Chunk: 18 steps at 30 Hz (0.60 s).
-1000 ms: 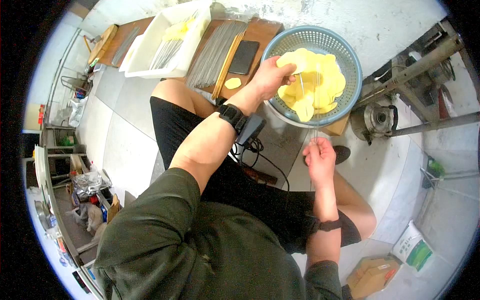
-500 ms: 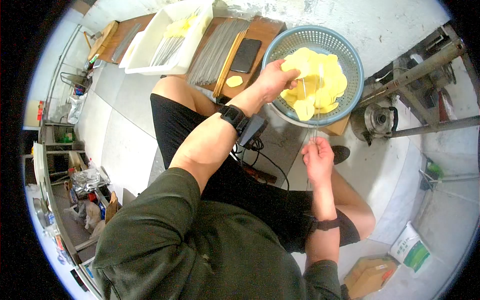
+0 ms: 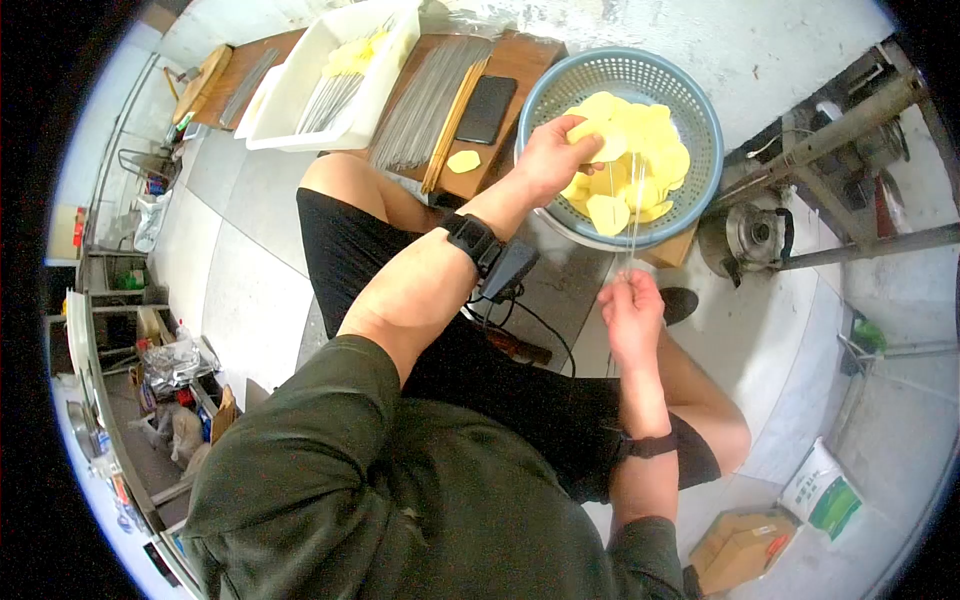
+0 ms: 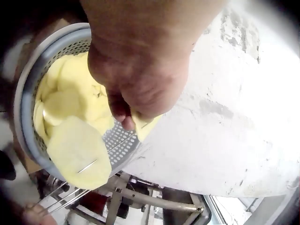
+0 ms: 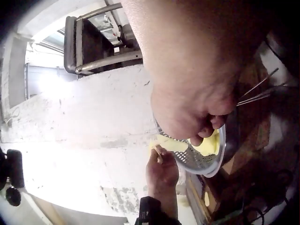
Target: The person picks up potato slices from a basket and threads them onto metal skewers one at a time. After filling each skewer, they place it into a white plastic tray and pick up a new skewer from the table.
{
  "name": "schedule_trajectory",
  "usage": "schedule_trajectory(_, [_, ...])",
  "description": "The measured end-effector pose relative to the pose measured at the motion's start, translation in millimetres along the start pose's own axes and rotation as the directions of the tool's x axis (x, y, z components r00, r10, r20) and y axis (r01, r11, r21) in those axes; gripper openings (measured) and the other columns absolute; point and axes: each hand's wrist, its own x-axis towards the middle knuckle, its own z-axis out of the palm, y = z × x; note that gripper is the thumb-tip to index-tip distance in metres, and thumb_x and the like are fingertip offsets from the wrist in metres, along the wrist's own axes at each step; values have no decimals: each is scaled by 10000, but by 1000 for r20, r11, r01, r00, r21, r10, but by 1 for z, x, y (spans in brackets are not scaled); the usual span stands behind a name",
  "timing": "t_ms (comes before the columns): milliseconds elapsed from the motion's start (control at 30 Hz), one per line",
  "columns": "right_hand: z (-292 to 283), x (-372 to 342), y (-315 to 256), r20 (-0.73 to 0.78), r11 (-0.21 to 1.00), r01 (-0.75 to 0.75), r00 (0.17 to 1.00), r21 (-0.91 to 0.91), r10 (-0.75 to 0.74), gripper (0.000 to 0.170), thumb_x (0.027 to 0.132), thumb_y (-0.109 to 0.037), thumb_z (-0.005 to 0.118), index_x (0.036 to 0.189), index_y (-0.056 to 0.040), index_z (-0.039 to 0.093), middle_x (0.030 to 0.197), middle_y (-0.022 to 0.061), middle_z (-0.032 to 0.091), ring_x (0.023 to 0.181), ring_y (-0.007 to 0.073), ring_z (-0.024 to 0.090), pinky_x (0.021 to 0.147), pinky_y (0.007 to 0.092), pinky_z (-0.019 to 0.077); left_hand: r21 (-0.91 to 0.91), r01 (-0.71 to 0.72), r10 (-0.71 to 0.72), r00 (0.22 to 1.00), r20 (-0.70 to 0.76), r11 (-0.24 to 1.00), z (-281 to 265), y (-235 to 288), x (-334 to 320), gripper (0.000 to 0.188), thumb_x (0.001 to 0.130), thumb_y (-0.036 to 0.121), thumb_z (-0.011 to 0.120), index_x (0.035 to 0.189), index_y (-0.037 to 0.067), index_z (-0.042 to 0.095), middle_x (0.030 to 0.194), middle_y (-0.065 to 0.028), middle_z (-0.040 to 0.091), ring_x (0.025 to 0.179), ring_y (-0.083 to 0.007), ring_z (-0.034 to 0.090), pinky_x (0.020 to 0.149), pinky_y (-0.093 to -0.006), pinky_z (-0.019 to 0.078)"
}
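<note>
Over the blue-grey colander (image 3: 707, 165) my left hand (image 3: 553, 162) pinches a thin yellow slice, probably potato (image 4: 144, 127), between thumb and fingers. Below it, my right hand (image 3: 633, 308) grips several thin metal skewers (image 4: 69, 201) near their lower ends. One skewer runs through an oval slice (image 4: 78, 153), its metal showing on the slice's face. That skewer's line leads on toward the slice in my left hand. A heap of loose yellow slices (image 3: 660, 150) lies in the colander.
On the wooden bench (image 3: 520, 65) lie many metal skewers (image 3: 432, 105), bamboo sticks (image 3: 455, 125), a phone (image 3: 487, 108) and one slice (image 3: 463, 161). A white tub (image 3: 385, 110) there holds skewered slices. A metal kettle (image 3: 745, 240) and a metal frame (image 3: 830, 150) stand to the right.
My left hand has shifted slightly right and down with its slice. My right hand stays below the colander, still holding the skewers. The phone's screen looks darker and sharper now.
</note>
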Motion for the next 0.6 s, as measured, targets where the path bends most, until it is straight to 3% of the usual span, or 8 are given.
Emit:
schedule_trajectory(100, [2, -2, -3, -10, 1000, 1, 1000, -5, -1, 89, 943, -105, 527, 1000, -36, 535, 674, 32, 580, 480, 45, 428, 414, 204, 332, 11, -34, 34, 999, 7, 999, -1, -4, 3, 291, 915, 136, 619, 1156, -17, 564, 997, -77, 653, 778, -133, 636, 673, -247, 539])
schedule_trajectory(333, [6, -7, -11, -27, 998, -62, 998, 15, 63, 85, 948, -109, 528, 982, -31, 541, 667, 36, 574, 459, 46, 411, 398, 207, 316, 146, -54, 55, 998, -1, 988, 4, 4, -4, 298, 891, 109, 622, 1140, -46, 571, 982, -105, 658, 754, -139, 655, 662, -250, 541])
schedule_trajectory(500, [9, -8, -22, -1, 997, -63, 998, 35, 63, 83, 953, -113, 520, 965, -33, 540, 667, 35, 565, 456, 47, 406, 395, 204, 304, 265, -23, 11, 999, 48, 964, 8, -1, -9, 279, 908, 120, 621, 1127, -46, 575, 993, -80, 653, 822, -132, 638, 703, -252, 555])
schedule_trajectory(600, [8, -5, -22, 5, 996, -60, 998, 66, 60, 83, 956, -118, 514, 958, -40, 540, 670, 34, 561, 451, 47, 401, 393, 200, 296, 226, -40, 31, 998, 45, 973, 11, -9, -9, 289, 904, 129, 628, 1122, -54, 581, 999, -83, 657, 856, -130, 636, 732, -260, 553])
